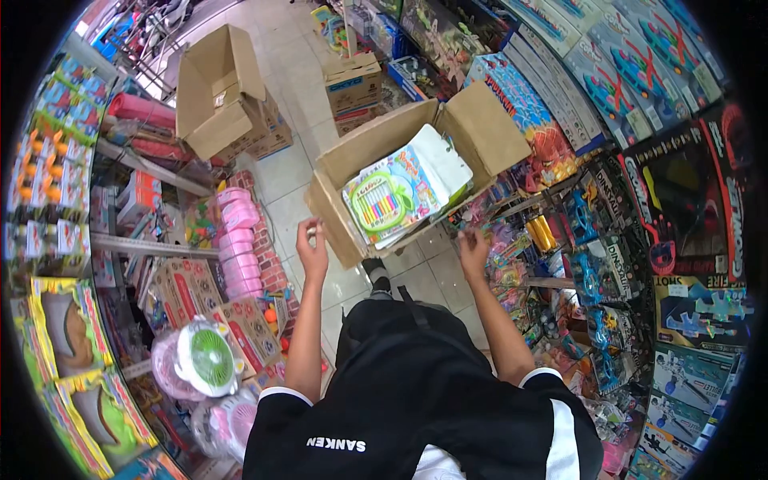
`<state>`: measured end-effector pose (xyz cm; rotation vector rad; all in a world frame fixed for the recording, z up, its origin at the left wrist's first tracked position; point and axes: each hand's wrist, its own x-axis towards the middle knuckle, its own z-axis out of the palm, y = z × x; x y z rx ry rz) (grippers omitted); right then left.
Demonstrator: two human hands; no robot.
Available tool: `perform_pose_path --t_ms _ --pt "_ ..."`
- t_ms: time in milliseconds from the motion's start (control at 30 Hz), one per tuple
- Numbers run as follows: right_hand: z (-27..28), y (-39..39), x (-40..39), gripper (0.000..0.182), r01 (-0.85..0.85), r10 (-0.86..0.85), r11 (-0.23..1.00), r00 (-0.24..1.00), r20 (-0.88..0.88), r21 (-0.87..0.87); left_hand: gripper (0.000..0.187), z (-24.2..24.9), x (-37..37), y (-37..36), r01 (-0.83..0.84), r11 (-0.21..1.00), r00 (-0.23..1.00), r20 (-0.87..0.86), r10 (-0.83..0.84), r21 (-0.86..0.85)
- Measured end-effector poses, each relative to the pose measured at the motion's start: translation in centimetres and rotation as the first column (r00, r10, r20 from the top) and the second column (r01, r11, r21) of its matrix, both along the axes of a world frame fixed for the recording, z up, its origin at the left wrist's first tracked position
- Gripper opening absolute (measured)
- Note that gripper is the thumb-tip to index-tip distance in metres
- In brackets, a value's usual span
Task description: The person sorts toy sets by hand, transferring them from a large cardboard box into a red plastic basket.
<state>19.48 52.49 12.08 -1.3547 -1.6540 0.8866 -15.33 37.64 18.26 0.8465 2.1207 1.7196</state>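
Inside the open box (334,228), in the middle of the aisle, lies a marker set (380,206), flat and face up, near the left wall. A white pack (445,166) lies beside it, towards the right wall, partly overlapping it. The box's flaps are folded outward, a broad one sticking out past its far right corner. What bears the box is hidden.

By the near left corner, the left hand (313,244) is raised with its fingers loosely bent and apart, grasping nothing visible; whether a fingertip touches the cardboard, I cannot tell. Past the near right corner, the right hand (474,254) is released too, half curled, just apart from the box and near the hanging toys (512,272).

On the tiled floor (286,210), beyond the left side, stands a second open box (196,92). Along the left shelves are pink packs (238,240) and a green fan (210,362).
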Motion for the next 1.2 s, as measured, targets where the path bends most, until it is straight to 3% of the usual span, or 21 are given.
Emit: perform_pose_path --t_ms 67,133,200,233,267,300,333,400,433,533,667,767,833,867,933,967,1000,1067,1100,1200 --pt "6.6 2.1 -4.1 0.012 -0.009 0.005 0.996 0.999 0.053 0.084 0.017 2.7 -0.4 4.1 0.145 0.985 0.988 -0.073 -0.139 0.087" --pt "9.8 4.6 -7.9 0.013 -0.014 -0.003 0.985 0.995 0.098 0.172 0.017 3.6 0.0 8.0 0.258 0.961 0.966 -0.049 -0.254 0.095" --pt "10.5 6.2 -10.3 0.020 -0.181 0.130 0.961 0.963 0.237 0.211 0.016 3.5 0.6 10.7 0.366 0.926 0.930 -0.009 -0.366 0.091" --pt "9.7 6.8 -11.1 0.020 -0.172 0.123 0.965 0.963 0.239 0.198 0.019 3.0 0.8 11.8 0.481 0.876 0.876 -0.030 -0.481 0.024" --pt "8.6 7.5 -11.9 0.027 -0.193 0.105 0.965 0.905 0.412 0.180 0.022 2.6 1.1 12.5 0.584 0.810 0.809 -0.045 -0.586 -0.042" --pt "7.8 8.0 -12.7 0.035 -0.214 0.086 0.963 0.818 0.569 0.162 0.022 2.1 1.3 13.0 0.588 0.808 0.807 -0.042 -0.590 -0.045" --pt "7.0 8.2 -13.2 0.035 -0.211 0.085 0.965 0.818 0.568 0.159 0.023 1.7 1.5 13.4 0.642 0.762 0.764 -0.015 -0.645 -0.090" --pt "6.0 8.8 -14.2 0.048 -0.083 0.208 0.975 0.685 0.698 -0.208 0.024 1.2 1.4 14.1 0.694 0.707 0.715 0.012 -0.699 -0.136" --pt "5.8 9.2 -14.4 0.050 -0.069 0.267 0.950 0.685 0.678 -0.305 0.022 1.0 1.5 14.2 0.694 0.708 0.716 0.016 -0.698 -0.129" --pt "5.4 9.4 -14.6 0.041 -0.127 0.338 0.929 0.676 0.655 -0.349 0.019 0.4 1.0 14.3 0.679 0.723 0.728 -0.012 -0.686 -0.129" --pt "6.5 9.5 -14.5 0.030 -0.240 0.384 0.918 0.738 0.555 -0.317 0.018 0.8 -0.8 13.6 0.630 0.763 0.770 -0.010 -0.638 -0.145" --pt "8.0 9.8 -14.5 0.019 -0.293 0.370 0.928 0.809 0.457 -0.231 0.019 1.1 -2.2 13.2 0.581 0.802 0.811 0.018 -0.585 -0.138" --pt "8.9 10.1 -14.6 0.018 -0.353 0.325 0.936 0.868 0.375 0.006 0.022 1.2 -3.0 13.0 0.534 0.829 0.845 0.080 -0.529 -0.164" --pt "9.3 10.3 -14.8 0.018 -0.354 0.327 0.935 0.868 0.375 0.006 0.022 1.2 -3.4 13.0 0.533 0.830 0.846 0.080 -0.528 -0.165" --pt "9.9 11.1 -15.0 0.018 -0.369 0.323 0.899 0.922 0.212 0.237 0.021 1.2 -4.3 13.0 0.529 0.829 0.846 0.042 -0.531 -0.184" --pt "9.5 11.4 -14.9 0.019 -0.344 0.326 0.932 0.934 0.148 0.117 0.026 1.1 -4.8 13.1 0.523 0.832 0.850 0.041 -0.525 -0.186" --pt "10.4 11.7 -14.9 0.019 -0.348 0.330 0.930 0.932 0.148 0.117 0.026 1.8 -4.9 13.2 0.519 0.834 0.852 0.040 -0.521 -0.186" --pt "14.5 12.5 -14.8 0.020 -0.394 0.400 0.906 0.916 0.012 -0.158 0.039 3.9 -4.9 13.5 0.431 0.881 0.890 -0.069 -0.450 -0.194" --pt "16.3 13.0 -14.6 0.021 -0.445 0.453 0.872 0.891 -0.008 -0.204 0.050 3.8 -5.6 13.7 0.448 0.871 0.883 -0.054 -0.467 -0.204" --pt "20.9 14.4 -14.3 0.025 -0.538 0.551 0.823 0.834 0.027 -0.182 0.055 5.0 -6.3 14.0 0.494 0.862 0.853 -0.132 -0.505 -0.110"
